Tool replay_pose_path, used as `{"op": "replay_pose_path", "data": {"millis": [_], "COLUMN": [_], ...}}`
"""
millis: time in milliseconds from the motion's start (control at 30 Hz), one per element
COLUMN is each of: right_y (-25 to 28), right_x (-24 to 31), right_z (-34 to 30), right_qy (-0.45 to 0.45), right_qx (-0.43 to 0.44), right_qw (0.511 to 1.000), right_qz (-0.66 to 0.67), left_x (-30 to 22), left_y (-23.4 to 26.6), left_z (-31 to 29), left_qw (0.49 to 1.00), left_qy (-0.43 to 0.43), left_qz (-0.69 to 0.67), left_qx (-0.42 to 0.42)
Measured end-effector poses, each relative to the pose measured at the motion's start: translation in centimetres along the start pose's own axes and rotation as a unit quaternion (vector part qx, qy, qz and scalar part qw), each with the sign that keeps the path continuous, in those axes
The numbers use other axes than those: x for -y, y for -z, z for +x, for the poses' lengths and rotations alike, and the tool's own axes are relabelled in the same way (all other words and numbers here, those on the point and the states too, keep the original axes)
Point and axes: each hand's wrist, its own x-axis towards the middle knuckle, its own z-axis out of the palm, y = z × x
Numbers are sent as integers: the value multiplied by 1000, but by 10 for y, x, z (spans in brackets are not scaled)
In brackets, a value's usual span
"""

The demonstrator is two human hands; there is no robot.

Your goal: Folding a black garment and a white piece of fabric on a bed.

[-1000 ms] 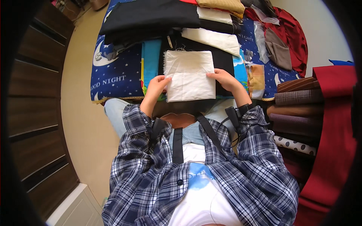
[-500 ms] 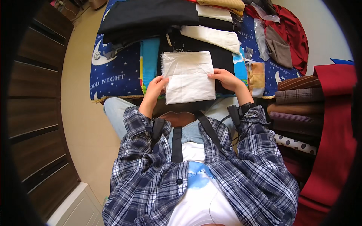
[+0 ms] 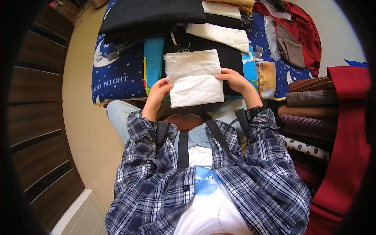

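A roughly square, folded white cloth (image 3: 195, 80) with a frayed left edge is held up in front of me. My left hand (image 3: 159, 91) pinches its left edge, thumb on the near face. On the opposite edge, my right hand (image 3: 233, 79) grips it the same way. The fingers behind the cloth are hidden. Beneath and beyond it lies black fabric (image 3: 235, 58), with loose pale threads showing above the cloth's top edge. Another white cloth piece (image 3: 219, 36) lies flat just past it.
A dark blue patterned cover (image 3: 117, 74) spreads under the fabrics. Folded black cloth (image 3: 152, 17) is stacked at the far left. Dark red fabric (image 3: 307, 35) and a brown-grey cloth (image 3: 290, 49) lie at the far right. Fabric rolls (image 3: 311, 99) are piled on my right, beside a dark slatted wooden front (image 3: 37, 113) on my left.
The white cloth's upper edge has shifted slightly up and left, with a crease now across its middle. Both hands keep their hold; the view has moved a little.
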Motion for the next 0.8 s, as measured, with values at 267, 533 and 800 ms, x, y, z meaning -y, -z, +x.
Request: {"op": "replay_pose_path", "data": {"millis": [267, 533, 800], "right_y": [2, 3, 3], "right_x": [-4, -7, -14], "right_z": [0, -1, 1], "right_qy": [2, 28, 81], "right_qx": [-13, -38, 5], "right_qw": [1000, 999, 996], "right_qz": [13, -2, -39], "left_x": [-4, 4, 19], "left_y": [-2, 1, 12], "left_z": [-5, -3, 10], "left_qw": [1000, 998, 990], "left_qy": [2, -17, -60], "left_qz": [-19, -57, -109], "left_qx": [21, 34, 60]}}
